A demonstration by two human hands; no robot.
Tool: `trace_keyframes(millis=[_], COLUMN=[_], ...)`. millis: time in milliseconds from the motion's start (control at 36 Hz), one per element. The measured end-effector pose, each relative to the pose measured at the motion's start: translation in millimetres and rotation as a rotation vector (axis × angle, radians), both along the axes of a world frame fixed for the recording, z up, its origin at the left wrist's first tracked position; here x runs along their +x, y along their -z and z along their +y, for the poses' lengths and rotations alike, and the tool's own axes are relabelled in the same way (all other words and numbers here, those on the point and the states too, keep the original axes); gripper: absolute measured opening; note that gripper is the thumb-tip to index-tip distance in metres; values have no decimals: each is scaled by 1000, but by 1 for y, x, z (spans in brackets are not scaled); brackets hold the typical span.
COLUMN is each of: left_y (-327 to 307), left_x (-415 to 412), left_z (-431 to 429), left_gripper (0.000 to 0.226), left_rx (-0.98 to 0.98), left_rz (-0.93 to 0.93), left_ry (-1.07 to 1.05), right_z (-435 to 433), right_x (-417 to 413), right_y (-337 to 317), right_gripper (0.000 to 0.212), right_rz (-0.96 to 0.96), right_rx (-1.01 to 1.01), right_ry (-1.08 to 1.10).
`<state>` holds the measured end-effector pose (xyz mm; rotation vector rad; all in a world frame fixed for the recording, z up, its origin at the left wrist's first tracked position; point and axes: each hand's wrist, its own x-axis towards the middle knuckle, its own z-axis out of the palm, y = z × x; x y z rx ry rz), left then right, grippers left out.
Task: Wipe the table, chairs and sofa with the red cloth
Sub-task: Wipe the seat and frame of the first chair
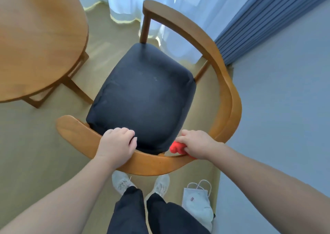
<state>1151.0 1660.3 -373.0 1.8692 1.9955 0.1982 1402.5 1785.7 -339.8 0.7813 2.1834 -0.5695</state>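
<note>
A wooden chair [221, 76] with a curved back rail and a dark blue seat cushion [142, 94] stands right in front of me. My left hand [117, 145] grips the near part of the rail, fingers curled over its inner edge. My right hand [197, 143] holds the bunched red cloth [176, 148] against the same rail further right. Most of the cloth is hidden under that hand. The round wooden table [35, 42] stands at the upper left.
White curtains [160, 5] hang behind the chair and a blue-grey wall [285, 90] runs close along the right. A white paper bag [196, 201] lies on the floor by the wall beside my feet [141, 183]. Beige floor lies open at the left.
</note>
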Motion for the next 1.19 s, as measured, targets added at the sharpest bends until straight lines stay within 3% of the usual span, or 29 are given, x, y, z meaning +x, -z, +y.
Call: trace_keyframes(millis=[194,333,528,583,667,750,917,1028,1194], left_y=[37,42,38,38,41,44,48,48,50], left_x=[11,27,28,26,20,16,18,21,23], left_z=[-16,-10,-12,-13,-15,-19,-20,-17,-13], left_gripper=[45,43,37,36,37,35,32,31,29], left_rx=[62,73,141,133,146,175,234,274,283], left_rz=[129,169,101,95,94,69,31,9,8], left_ry=[-36,-68,28,32,29,15,9,6,-13], right_z=[-1,-16,-23,-26,-26,-18,25,76,73], right_x=[16,29,17,11,3,0,21,32,32], right_y=[4,13,20,22,18,12,-6,-16,0], right_gripper=[13,37,23,24,42,52,43,47,53], right_rz=[-47,-93,-12,-52,-141,-248,-537,-777,-854], right_rx=[-19,43,157,72,-91,-138,135,418,436], right_ry=[57,-74,108,88,89,73,-161,-159,-150])
